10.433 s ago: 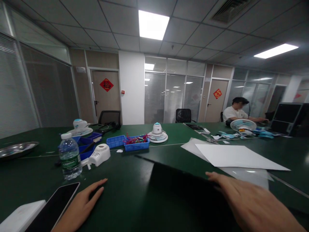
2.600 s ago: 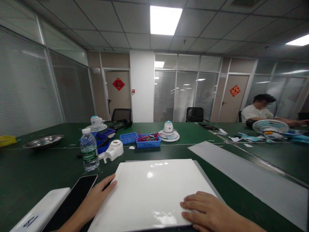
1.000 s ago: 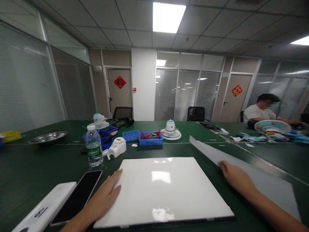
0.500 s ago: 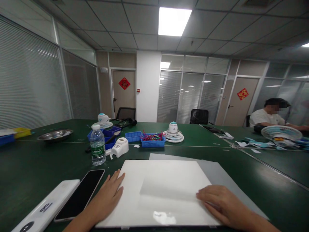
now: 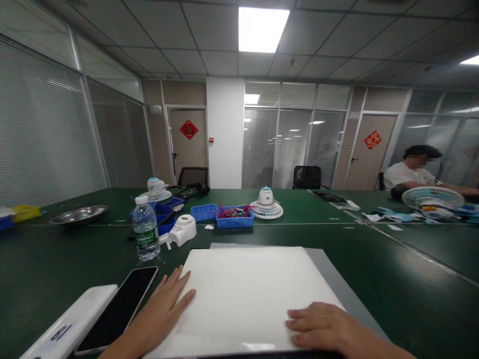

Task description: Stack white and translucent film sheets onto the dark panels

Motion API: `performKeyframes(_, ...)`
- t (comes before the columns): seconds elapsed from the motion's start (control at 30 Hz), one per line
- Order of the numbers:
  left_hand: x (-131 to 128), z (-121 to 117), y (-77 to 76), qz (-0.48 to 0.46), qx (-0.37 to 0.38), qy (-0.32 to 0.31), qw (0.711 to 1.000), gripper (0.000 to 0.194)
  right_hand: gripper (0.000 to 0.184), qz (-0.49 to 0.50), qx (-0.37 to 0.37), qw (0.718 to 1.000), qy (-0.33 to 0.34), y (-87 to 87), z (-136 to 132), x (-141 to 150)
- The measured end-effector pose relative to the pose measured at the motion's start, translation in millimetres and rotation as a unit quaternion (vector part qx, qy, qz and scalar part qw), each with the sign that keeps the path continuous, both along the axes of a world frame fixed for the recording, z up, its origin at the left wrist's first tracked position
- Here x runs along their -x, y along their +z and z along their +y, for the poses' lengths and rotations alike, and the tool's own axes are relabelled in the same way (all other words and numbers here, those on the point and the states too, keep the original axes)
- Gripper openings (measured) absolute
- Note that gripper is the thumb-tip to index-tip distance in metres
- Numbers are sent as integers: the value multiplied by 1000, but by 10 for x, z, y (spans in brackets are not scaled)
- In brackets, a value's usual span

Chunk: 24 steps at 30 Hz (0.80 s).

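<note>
A flat, glossy white board (image 5: 247, 294) lies in front of me on the table. Beneath it, a grey sheet (image 5: 337, 276) sticks out along the far and right sides. My left hand (image 5: 162, 304) rests on the board's left edge, its fingers spread. Lower on the right part of the board lies my right hand (image 5: 318, 324), palm down with fingers stretched out. Neither hand grips anything. To the left of my left hand are a dark-screened phone (image 5: 119, 309) and a white slab marked with a number (image 5: 71, 319).
A water bottle (image 5: 145, 229) stands beyond the phone, near a white plastic housing (image 5: 183, 229). Farther back are a blue tray of red wires (image 5: 234, 219), a white fan-like part (image 5: 266, 204) and a metal dish (image 5: 79, 214). A person (image 5: 411, 169) sits at far right.
My right hand has moved left and nearer to me, its fingers flatter. The grey sheet shows more evenly behind the white board. The view has shifted slightly.
</note>
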<state>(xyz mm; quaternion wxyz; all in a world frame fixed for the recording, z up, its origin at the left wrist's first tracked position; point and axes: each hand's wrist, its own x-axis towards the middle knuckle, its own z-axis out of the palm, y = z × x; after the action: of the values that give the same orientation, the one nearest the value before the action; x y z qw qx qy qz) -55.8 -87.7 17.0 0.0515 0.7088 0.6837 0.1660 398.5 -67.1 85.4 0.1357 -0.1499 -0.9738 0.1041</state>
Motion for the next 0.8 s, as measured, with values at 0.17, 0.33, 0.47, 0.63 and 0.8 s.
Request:
performKeyframes(0.17,-1,22,9,28,-4,0,1000,66,47,13,-70,980,-185,-274,268,-201)
performKeyframes(0.33,61,37,-37,42,12,-16,999,69,58,-34,-74,864,-497,-478,689,-579)
performKeyframes(0.47,115,53,-120,32,2,-21,999,65,71,-42,-45,860,-506,-528,800,-705)
performKeyframes(0.63,102,38,-108,13,-11,-17,1000,63,81,-49,-3,882,-468,-623,793,-626)
performKeyframes(0.8,68,21,-59,27,-17,-13,999,61,86,-30,10,889,-458,-611,718,-584)
